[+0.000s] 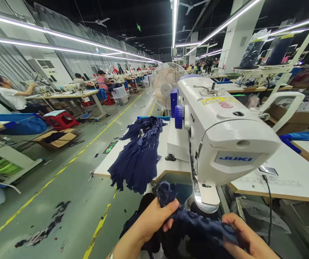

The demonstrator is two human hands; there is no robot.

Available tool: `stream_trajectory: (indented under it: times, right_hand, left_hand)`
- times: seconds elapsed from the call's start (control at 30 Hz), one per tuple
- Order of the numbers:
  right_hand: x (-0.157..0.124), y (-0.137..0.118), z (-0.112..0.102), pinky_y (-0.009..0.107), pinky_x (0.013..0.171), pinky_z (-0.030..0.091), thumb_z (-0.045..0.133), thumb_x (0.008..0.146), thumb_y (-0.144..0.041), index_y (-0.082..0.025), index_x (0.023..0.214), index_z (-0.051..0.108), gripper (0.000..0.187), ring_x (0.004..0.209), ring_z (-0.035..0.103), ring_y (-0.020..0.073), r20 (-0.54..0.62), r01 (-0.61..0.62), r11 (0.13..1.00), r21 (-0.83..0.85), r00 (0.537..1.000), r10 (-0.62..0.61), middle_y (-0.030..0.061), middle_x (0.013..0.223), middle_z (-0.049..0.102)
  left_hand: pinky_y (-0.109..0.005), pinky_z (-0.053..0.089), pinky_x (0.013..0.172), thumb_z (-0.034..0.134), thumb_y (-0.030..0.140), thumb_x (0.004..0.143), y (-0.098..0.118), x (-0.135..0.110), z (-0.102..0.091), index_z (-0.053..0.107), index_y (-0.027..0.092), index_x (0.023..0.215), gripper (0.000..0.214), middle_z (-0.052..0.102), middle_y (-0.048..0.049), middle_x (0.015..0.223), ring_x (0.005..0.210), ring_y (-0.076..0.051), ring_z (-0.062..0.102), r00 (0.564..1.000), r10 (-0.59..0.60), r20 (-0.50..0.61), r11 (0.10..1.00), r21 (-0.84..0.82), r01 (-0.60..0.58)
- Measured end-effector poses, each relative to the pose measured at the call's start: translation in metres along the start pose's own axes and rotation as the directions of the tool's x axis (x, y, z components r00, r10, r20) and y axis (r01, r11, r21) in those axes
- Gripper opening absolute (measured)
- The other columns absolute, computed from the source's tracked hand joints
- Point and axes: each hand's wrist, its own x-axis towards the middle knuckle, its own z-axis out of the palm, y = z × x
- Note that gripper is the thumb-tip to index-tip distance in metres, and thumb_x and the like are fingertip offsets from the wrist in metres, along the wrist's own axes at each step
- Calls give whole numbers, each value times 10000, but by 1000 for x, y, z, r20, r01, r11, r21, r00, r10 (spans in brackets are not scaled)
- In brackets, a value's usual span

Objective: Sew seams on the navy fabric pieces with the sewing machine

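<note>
The left hand [162, 216] comes up from the bottom edge with its forearm slanting toward the right, the thumb laid along the top of a dark blue strip of fabric [197, 218] and the other fingers curled beneath. Its grip is clamped on the strip, and a bunched end of the cloth stands up above the thumb. The right hand [242, 233] reaches in from the lower right corner, pointing up and to the left, with the index finger bent over the cloth; its grip is also closed on the strip. The two hands are set apart, and the strip runs between them, just in front of and below the head of the sewing machine [224, 126]. Whether it touches the machine is hard to tell.

There is one machine close by, and one pile of dark blue pieces [137, 154] on the white surface [103, 168] to its left; the layered pieces overlap too much to count. One fan [166, 86] stands behind. To the right of the machine lies one small device [268, 171] with one black cable [270, 205]. Two tall thread cones [254, 50] stand at upper right. On the left, three people [15, 93] are visible along a row of workstations.
</note>
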Motion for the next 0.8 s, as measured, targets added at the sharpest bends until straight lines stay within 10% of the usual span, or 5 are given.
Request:
stream_trajectory:
  times: [0.2, 0.43, 0.67, 0.8]
  right_hand:
    - [6, 8, -10, 326, 729, 579, 664, 734, -447, -319, 1002, 675, 297, 971, 655, 284, -221, 125, 906, -404, 948, -229, 79, 1111, 669]
    - [38, -21, 81, 330, 893, 508, 582, 823, -439, -251, 1209, 594, 429, 1040, 627, 259, 60, 270, 956, 112, 959, -278, 77, 1169, 658]
    - [49, -14, 86, 361, 979, 445, 624, 785, -363, -200, 1340, 470, 598, 1197, 524, 246, 252, -42, 947, 317, 967, -42, 90, 1319, 554]
    - [51, 9, 94, 425, 1050, 364, 571, 751, -239, -179, 1343, 475, 603, 1261, 460, 257, 44, 69, 995, 71, 996, -72, 112, 1366, 503]
  left_hand:
    - [-216, 478, 546, 629, 370, 818, 10, -9, -9, 557, 112, 1044, 350, 650, -38, 626, 495, -98, 575, 994, -27, 108, 915, -398, 68]
    - [-417, 471, 921, 585, 64, 763, 4, -22, 3, 655, 117, 990, 243, 687, -146, 1042, 970, -236, 647, 972, 78, 220, 729, -678, 95]
    - [-374, 478, 911, 646, 191, 803, 0, -20, 1, 658, 246, 1093, 296, 542, -57, 1318, 1171, -268, 519, 983, 170, -67, 745, -644, -173]
    - [-225, 483, 711, 662, 279, 798, -2, -17, 1, 583, 270, 1226, 435, 614, -47, 1179, 810, -131, 583, 964, 161, -213, 867, -437, -241]
